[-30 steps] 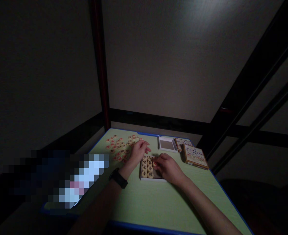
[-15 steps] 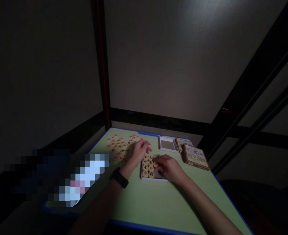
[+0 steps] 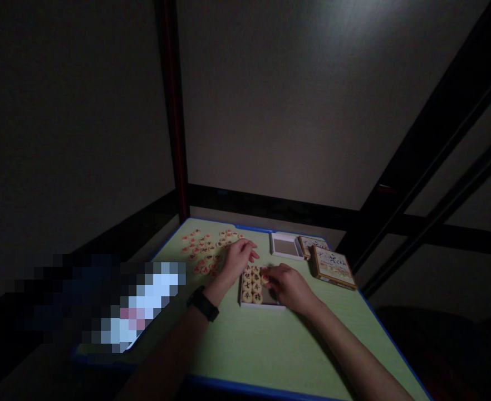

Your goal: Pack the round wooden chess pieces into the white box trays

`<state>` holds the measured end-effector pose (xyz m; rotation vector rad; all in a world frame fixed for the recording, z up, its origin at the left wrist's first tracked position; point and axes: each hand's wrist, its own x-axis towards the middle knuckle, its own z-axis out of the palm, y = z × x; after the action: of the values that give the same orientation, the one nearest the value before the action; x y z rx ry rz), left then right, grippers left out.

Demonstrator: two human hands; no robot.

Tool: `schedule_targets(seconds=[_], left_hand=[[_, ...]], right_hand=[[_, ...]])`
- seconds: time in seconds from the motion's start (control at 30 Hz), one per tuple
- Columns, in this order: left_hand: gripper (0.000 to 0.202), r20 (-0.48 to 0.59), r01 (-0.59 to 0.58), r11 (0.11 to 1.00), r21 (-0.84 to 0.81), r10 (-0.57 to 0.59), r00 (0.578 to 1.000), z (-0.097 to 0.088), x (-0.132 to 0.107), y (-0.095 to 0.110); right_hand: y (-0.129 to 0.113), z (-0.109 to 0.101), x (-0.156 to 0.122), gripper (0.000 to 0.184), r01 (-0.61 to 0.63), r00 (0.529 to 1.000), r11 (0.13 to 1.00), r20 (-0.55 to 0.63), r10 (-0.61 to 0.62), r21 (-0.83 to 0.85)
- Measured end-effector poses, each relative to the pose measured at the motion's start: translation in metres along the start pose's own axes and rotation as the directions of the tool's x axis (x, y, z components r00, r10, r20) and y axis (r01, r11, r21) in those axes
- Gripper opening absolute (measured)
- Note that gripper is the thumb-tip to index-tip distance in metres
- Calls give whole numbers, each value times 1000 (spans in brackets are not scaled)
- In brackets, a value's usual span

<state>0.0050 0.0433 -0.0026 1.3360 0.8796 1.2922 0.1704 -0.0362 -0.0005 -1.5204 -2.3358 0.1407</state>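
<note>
A shallow white-rimmed box lies in front of me with two columns of Chinese chess pieces, black characters facing up. My right hand reaches over its right side, thumb and fingers closed on a red-marked Chinese chess piece beside the upper part of the second column. My left hand, with a black watch on the wrist, hovers by the far left corner of the box. Its fingers are loosely bent and a little apart, with nothing seen in them.
Loose Chinese chess pieces, red and black, are spread over the far left of the green table. An open white tray stands at the back, beside two printed boxes. A blurred-out bright device is at the left edge.
The red-marked piece and the fingertips of my right hand have shifted very slightly away from me. My left hand stays where it was.
</note>
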Motion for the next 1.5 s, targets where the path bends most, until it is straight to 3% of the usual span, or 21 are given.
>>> schedule_targets(seconds=[0.33, 0.47, 0.63, 0.77, 0.9, 1.0, 1.17, 1.27, 1.4, 1.5], left_hand=[[10, -7, -2, 1000, 9, 2, 1000, 0, -2, 3], [10, -1, -4, 1000, -18, 4, 1000, 0, -4, 7], [16, 36, 20, 999, 25, -21, 999, 1, -6, 7], [17, 35, -49, 985, 163, 44, 998, 1, -6, 4], [22, 17, -187, 920, 346, 193, 981, -1, -6, 4], [21, 26, -223, 901, 372, 230, 973, -1, -5, 4], [23, 42, -152, 903, 402, 147, 988, 0, -6, 3], [26, 12, -175, 884, 433, 189, 982, 1, -10, 5], [27, -18, -221, 780, 585, 285, 958, -4, -11, 19], [23, 35, -233, 558, 797, 342, 939, -22, 1, 41]], right_hand=[[-3, -16, -4, 49, -49, 998, 994, -29, 52, 92], [5, -22, -5, 55, -19, 977, 981, -204, 59, 191], [11, -16, -4, 40, -53, 926, 978, -356, 124, 203], [11, -13, -3, 17, -84, 929, 984, -346, 134, 157], [10, -12, -3, 6, -73, 940, 990, -324, 110, 124], [11, -12, -4, 5, -113, 944, 988, -298, 139, 103], [14, -11, -3, 8, -129, 935, 990, -325, 141, 59], [17, -7, -2, 13, -127, 935, 992, -336, 113, -19], [21, -3, -1, 20, -113, 963, 987, -256, 82, -111], [23, -2, -2, 24, -98, 970, 989, -231, 70, -111]])
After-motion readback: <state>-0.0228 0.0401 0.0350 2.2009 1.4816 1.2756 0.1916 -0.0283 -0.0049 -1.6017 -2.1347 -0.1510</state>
